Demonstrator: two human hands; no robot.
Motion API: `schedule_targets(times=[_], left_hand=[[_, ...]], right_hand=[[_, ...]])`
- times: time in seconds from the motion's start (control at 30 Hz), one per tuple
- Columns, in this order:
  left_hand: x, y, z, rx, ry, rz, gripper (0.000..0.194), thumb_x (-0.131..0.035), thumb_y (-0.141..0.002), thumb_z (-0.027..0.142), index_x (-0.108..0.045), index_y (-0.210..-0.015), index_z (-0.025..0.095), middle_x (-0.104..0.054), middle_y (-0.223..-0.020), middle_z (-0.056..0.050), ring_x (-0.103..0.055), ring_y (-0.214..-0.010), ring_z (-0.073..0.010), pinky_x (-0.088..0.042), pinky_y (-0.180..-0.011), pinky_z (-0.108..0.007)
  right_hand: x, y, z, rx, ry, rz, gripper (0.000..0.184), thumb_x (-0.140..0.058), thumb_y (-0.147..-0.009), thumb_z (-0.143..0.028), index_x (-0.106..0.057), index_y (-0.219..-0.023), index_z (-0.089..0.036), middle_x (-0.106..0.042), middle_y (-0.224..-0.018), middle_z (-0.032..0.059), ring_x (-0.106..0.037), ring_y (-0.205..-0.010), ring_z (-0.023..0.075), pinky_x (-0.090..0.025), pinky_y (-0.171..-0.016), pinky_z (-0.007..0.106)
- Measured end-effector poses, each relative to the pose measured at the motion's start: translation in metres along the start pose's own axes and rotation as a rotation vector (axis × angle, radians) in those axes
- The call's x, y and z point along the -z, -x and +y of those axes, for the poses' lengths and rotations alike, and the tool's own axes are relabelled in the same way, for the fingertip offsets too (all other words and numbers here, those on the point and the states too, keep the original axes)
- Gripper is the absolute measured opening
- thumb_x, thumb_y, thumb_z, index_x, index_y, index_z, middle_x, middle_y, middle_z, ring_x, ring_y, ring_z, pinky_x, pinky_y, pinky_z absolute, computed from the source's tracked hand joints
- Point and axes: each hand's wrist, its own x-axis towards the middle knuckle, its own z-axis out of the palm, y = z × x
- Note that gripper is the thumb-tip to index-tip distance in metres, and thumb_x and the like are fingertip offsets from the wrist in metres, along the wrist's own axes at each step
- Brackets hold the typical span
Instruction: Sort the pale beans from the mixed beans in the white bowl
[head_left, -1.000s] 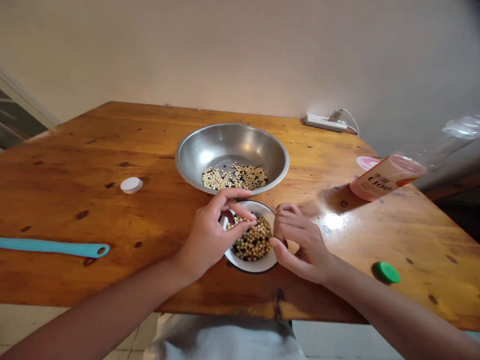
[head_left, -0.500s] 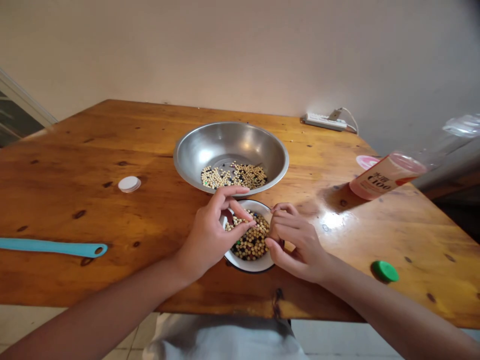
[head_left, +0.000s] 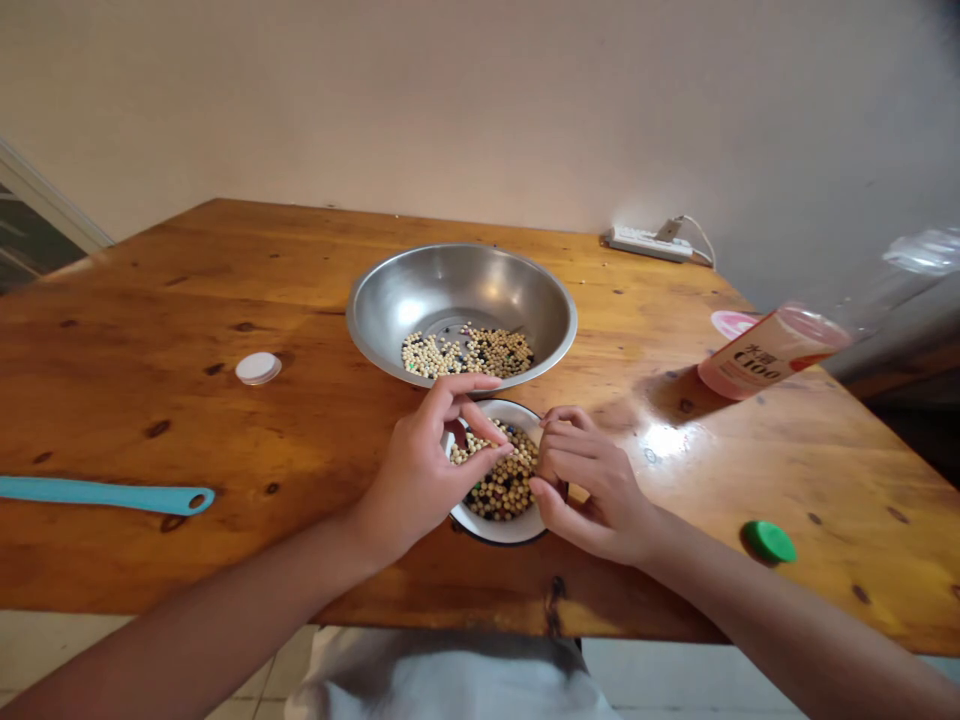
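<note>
A white bowl [head_left: 491, 528] with a dark rim holds many small round cream and dark pieces [head_left: 506, 480], like beans or beads, with a few green and blue ones. Over its left side is my left hand [head_left: 439, 465], thumb and a finger pinched together above the pieces; whatever is between the fingertips is too small to name. My right hand [head_left: 592, 485] is curled on the bowl's right rim, gripping it. Just behind stands a wide steel basin [head_left: 465, 275], with more cream and dark pieces spread over its bottom.
On the wooden table [head_left: 300, 570] are a white lid [head_left: 258, 367] and a blue handle with a hole [head_left: 112, 494] at left. To the right stand a labelled pink bottle [head_left: 772, 352], a pink-and-white disc [head_left: 733, 323] and a green cap [head_left: 771, 541]. A power strip [head_left: 651, 243] lies by the wall.
Almost nothing differs. Both hands keep their places at the bowl, with only a slight shift of the left fingertips.
</note>
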Motion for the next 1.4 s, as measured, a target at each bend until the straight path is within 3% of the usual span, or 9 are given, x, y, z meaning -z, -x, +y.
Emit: schedule_targets(times=[0.8, 1.23, 1.4], left_hand=[[0.0009, 0.0003, -0.001, -0.02, -0.021, -0.006, 0.043, -0.069, -0.078, 0.012, -0.051, -0.115, 0.025, -0.065, -0.075, 0.004, -0.064, -0.075, -0.0136, -0.047, -0.075, -0.025], [0.0006, 0.0035, 0.0032, -0.235, -0.205, -0.08, 0.043, -0.066, -0.078, 0.003, -0.05, -0.112, 0.024, -0.07, -0.081, 0.004, -0.069, -0.085, -0.0163, -0.048, -0.087, -0.032], [0.0006, 0.0028, 0.0037, -0.292, -0.219, -0.078, 0.043, -0.065, -0.081, 0.006, -0.05, -0.116, 0.024, -0.072, -0.1, 0.0, -0.065, -0.098, -0.0157, -0.047, -0.094, -0.031]], right_hand=[[0.0008, -0.0014, -0.0003, 0.01, -0.018, -0.01, 0.026, -0.048, -0.083, -0.011, -0.036, -0.063, -0.022, -0.042, -0.052, -0.0059, -0.04, -0.052, 0.0127, -0.038, -0.073, 0.034], [0.0005, -0.0014, -0.0005, 0.012, -0.036, -0.031, 0.025, -0.049, -0.084, -0.013, -0.04, -0.063, -0.022, -0.044, -0.054, -0.0054, -0.041, -0.054, 0.0127, -0.039, -0.074, 0.034], [0.0018, -0.0002, -0.0001, -0.003, -0.047, -0.025, 0.023, -0.048, -0.088, -0.012, -0.043, -0.068, -0.021, -0.048, -0.059, -0.0031, -0.045, -0.06, 0.0145, -0.04, -0.075, 0.036]])
